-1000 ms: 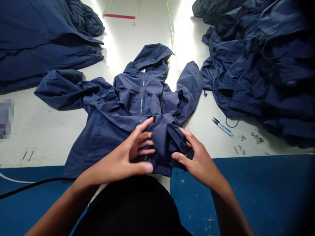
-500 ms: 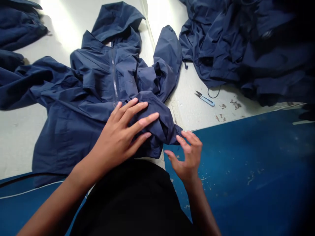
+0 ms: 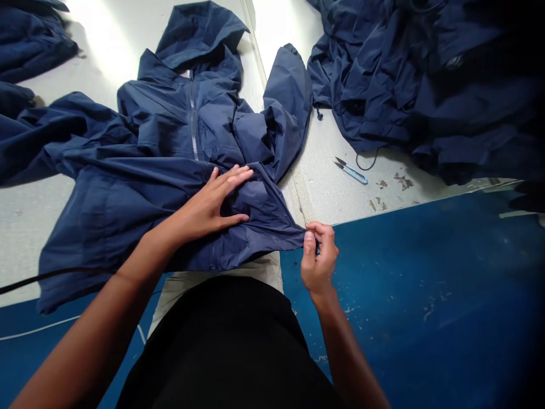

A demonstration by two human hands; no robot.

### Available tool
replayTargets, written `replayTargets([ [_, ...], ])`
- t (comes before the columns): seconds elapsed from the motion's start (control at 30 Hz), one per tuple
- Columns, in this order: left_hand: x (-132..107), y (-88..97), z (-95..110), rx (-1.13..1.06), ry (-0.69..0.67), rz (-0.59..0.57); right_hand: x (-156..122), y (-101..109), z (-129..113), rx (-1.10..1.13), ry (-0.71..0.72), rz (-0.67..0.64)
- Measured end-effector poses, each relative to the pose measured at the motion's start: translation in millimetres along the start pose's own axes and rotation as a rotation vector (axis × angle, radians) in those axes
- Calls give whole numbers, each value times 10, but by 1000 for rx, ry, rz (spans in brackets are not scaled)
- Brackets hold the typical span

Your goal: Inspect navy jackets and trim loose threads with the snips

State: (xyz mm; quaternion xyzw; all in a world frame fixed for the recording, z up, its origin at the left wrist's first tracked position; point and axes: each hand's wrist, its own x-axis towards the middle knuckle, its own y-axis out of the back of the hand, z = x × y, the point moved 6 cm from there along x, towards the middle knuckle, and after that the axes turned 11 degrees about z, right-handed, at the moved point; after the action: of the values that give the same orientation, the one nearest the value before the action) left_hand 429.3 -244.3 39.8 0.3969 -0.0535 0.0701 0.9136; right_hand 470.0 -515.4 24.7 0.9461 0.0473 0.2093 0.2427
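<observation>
White bench (image 3: 317,196): carrying navy jacket (image 3: 102,218); left hand (image 3: 204,210) lying on it, fingers spread, gripping nothing; right hand (image 3: 319,253) tightly pinching its right edge; overpulling might be straining it.

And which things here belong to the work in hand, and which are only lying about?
In the work:
jacket
left hand, resting on it
right hand, pinching its edge

Seemingly just lying about:
snips, on the table
garment pile, at right
other garments, upper left
</observation>
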Motion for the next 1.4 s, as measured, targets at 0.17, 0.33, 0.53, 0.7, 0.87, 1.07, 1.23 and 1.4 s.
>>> replayTargets([
  [0.17,9,45,-72,-82,-12,-88,-19,-19,-148,-52,255,14],
  [0.33,-98,223,248,-29,-67,-85,-39,41,-342,-151,390,-173],
  [0.53,50,891,203,264,30,223,74,-256,-1110,-30,402,-293],
  [0.7,-367,954,-669,567,288,81,-84,-789,-960,-238,477,-576],
  [0.87,-1132,822,-765,466,364,78,-407,-429,-681,-293,549,-769],
  [1.07,-931,1292,-453,393,257,300,421,-257,-1074,-94,499,-487],
  [1.23,-206,1405,-1214,575,372,-38,1568,-1526,-829,-518,497,-607],
  [1.4,378,1594,-1938,586,459,-17,2541,-2461,-321,-648,395,-623],
])
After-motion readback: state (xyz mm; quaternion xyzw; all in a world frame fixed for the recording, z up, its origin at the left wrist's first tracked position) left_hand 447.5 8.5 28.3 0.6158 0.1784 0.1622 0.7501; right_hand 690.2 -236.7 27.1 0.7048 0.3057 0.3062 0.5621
